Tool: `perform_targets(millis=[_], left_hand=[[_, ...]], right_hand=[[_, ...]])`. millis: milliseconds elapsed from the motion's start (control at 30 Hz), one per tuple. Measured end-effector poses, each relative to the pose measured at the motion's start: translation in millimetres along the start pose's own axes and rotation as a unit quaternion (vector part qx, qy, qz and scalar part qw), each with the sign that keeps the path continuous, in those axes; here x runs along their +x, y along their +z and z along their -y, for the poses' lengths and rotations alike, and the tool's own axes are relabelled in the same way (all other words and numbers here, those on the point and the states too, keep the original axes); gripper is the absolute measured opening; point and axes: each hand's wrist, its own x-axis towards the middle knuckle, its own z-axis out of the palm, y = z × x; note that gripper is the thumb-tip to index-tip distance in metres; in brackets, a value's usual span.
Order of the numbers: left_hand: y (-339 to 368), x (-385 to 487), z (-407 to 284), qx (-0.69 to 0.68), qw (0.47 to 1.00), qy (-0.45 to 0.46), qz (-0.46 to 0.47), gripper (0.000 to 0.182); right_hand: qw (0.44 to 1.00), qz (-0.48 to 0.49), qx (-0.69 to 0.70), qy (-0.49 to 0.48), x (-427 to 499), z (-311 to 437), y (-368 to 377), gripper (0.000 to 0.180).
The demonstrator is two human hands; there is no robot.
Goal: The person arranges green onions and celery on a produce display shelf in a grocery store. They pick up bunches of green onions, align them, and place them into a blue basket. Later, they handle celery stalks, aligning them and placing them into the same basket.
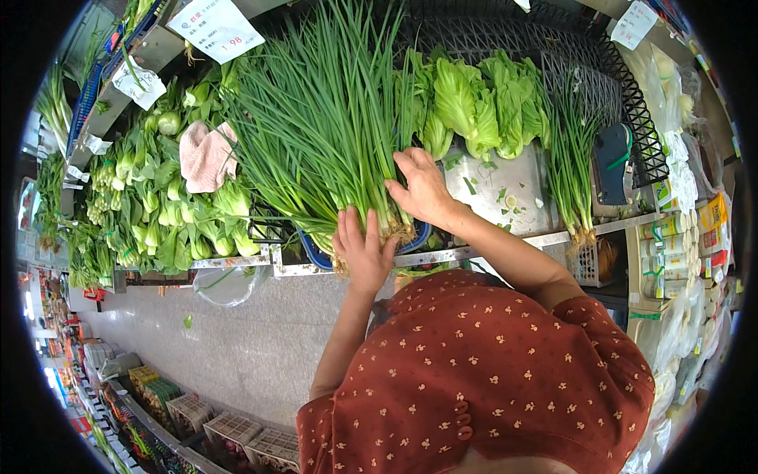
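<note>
A large heap of scallions [331,118] lies before me, its green tops fanned away and its roots towards me. Under the root ends, the rim of a blue tray [421,234] shows. My left hand [362,246] rests over the pale stems near the front edge, fingers slightly apart, and the stems beneath it are hidden. At the heap's right side, the fingertips and thumb of my right hand [425,188] touch the stalks with a gap between them. Neither hand is closed around a bunch. A smaller scallion bunch [571,172] lies farther right, roots over the shelf edge.
Leafy green lettuce [459,106] sits behind a metal tray [521,207] strewn with leaf scraps. To the right is a dark tape dispenser [613,163] with green tape. Leftwards are bok choy [142,207] and a pink cloth [207,157]. A metal ledge [438,256] runs along the front.
</note>
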Motion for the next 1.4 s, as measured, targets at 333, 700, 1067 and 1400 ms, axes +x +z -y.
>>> perform_targets(millis=[333, 700, 1067, 1400], left_hand=[[-5.5, 12.4, -8.3, -0.026, 1.000, -0.010, 0.004, 0.070], [26.4, 22.4, 2.9, 0.073, 0.994, -0.074, -0.017, 0.074], [24.0, 19.8, 2.6, 0.040, 0.997, -0.069, -0.014, 0.079], [21.8, 13.4, 7.5, 0.030, 0.996, -0.081, 0.007, 0.081]], right_hand=[[1.000, -0.007, -0.015, 0.012, 34.4, 15.4, 7.0, 0.073], [0.999, 0.019, 0.041, 0.007, 53.4, 30.5, 40.4, 0.074], [0.849, 0.054, 0.392, 0.351, 108.3, -34.2, -21.4, 0.076], [0.921, 0.001, 0.256, 0.292, 150.7, -2.3, 15.8, 0.066]])
